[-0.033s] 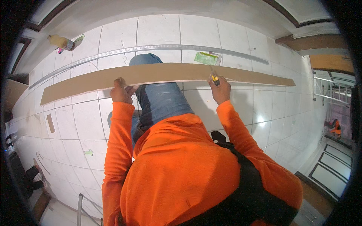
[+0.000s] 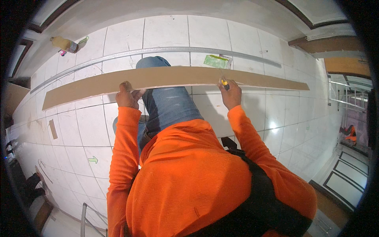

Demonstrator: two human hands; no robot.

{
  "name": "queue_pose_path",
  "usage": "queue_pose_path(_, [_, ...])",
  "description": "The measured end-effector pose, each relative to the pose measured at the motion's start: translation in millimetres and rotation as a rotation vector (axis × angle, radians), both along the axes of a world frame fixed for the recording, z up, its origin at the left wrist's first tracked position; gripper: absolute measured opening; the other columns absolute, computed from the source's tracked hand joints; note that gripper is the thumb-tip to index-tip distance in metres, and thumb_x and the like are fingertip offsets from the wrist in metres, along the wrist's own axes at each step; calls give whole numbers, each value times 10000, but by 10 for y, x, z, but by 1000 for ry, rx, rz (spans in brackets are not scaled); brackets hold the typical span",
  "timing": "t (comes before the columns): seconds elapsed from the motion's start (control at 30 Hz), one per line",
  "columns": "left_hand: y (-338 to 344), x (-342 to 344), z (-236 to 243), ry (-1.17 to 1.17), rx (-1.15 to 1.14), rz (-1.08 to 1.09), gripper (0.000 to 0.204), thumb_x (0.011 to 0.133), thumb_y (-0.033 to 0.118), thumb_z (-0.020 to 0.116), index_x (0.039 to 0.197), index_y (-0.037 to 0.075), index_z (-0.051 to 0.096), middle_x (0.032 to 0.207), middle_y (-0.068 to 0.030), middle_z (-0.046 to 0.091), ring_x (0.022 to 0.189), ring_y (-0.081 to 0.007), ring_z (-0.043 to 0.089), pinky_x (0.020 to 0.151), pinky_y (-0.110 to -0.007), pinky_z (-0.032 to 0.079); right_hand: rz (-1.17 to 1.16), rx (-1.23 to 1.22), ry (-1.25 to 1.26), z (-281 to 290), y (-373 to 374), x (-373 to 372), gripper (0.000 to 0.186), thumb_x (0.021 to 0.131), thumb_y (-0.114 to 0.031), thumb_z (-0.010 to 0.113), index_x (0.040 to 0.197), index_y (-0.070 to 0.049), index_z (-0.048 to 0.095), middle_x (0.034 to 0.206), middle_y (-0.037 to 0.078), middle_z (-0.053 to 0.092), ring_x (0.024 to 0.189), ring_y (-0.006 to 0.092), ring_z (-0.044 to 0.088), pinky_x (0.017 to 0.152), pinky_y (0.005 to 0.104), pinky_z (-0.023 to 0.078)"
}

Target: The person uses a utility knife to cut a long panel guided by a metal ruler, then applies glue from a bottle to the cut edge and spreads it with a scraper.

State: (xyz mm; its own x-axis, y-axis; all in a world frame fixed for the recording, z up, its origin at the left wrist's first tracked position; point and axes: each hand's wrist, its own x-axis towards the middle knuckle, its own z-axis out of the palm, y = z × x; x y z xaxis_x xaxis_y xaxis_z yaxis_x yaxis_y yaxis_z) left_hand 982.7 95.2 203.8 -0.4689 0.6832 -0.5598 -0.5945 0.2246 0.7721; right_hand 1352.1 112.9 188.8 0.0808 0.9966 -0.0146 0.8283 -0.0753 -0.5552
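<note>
Board (image 2: 177, 76) right across the upper middle of the frame — one long brown length, pale along its lower edge, running from the left side to the right and crossing over the jeans (image 2: 171, 104) near the knee. Left of centre, the left hand (image 2: 129, 96) has that lower edge, fingers closed in a pinch, one fingertip up on the brown face. Right of centre, the right hand (image 2: 231, 94), fingers curled snugly round a yellow and black knife (image 2: 225, 83), pointing up the frame at the board. Whether the knife bites in, I cannot tell — too small from here. Above, a silvery metal strip (image 2: 158, 50) arcs over the white floor (image 2: 166, 31), a green packet (image 2: 216, 61) lying between it and the board. Upper left, there's a bottle (image 2: 65, 44) by the wall; below the board's left end, a brown scrap (image 2: 53, 129); lower left, a green arrow (image 2: 92, 159) on the tiles.
</note>
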Motion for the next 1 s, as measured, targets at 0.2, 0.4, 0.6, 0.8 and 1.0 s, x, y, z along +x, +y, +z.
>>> queue_pose_path(0.2, [0, 10, 34, -45, -32, 17, 408, 943, 303, 462, 1175, -33, 471, 1120, -172, 556, 981, -359, 610, 749, -461, 577, -20, 55, -21, -207, 169, 283, 302, 857, -260, 625, 966, 22, 626, 825, 208, 642, 819, 386, 619, 742, 439, 494])
queue_pose_path(0.4, [-50, -16, -32, 112, 56, -105, 443, 929, 320, 452, 1163, -56, 467, 1034, -183, 591, 893, -347, 652, 732, -439, 583, -421, -96, 872, -87, 353, 530, 314, 791, -265, 732, 911, 4, 626, 723, 135, 650, 719, 321, 642, 687, 398, 521])
queue_pose_path(0.6, [-58, -23, -58, 94, 43, -64, 425, 925, 304, 455, 1156, -53, 469, 1060, -179, 567, 895, -359, 639, 718, -430, 584, 340, -138, 145, -100, 85, 106, 344, 771, -298, 733, 978, -37, 644, 975, 121, 620, 912, 313, 598, 838, 411, 452])
queue_pose_path(0.8, [-44, -13, -31, -9, 14, 1, 427, 932, 308, 435, 1161, -52, 449, 1069, -175, 539, 868, -358, 626, 714, -418, 596, 112, 2, 143, -23, 299, 8, 278, 826, -277, 672, 944, -28, 639, 916, 152, 643, 839, 309, 629, 731, 393, 489])
queue_pose_path(1.0, [-43, -12, -11, -22, 4, -11, 421, 936, 303, 424, 1173, -44, 447, 1067, -172, 549, 887, -341, 630, 718, -410, 597, 67, -257, 73, 145, 466, 165, 224, 809, -198, 708, 968, -53, 646, 784, 123, 660, 693, 224, 630, 678, 329, 506])
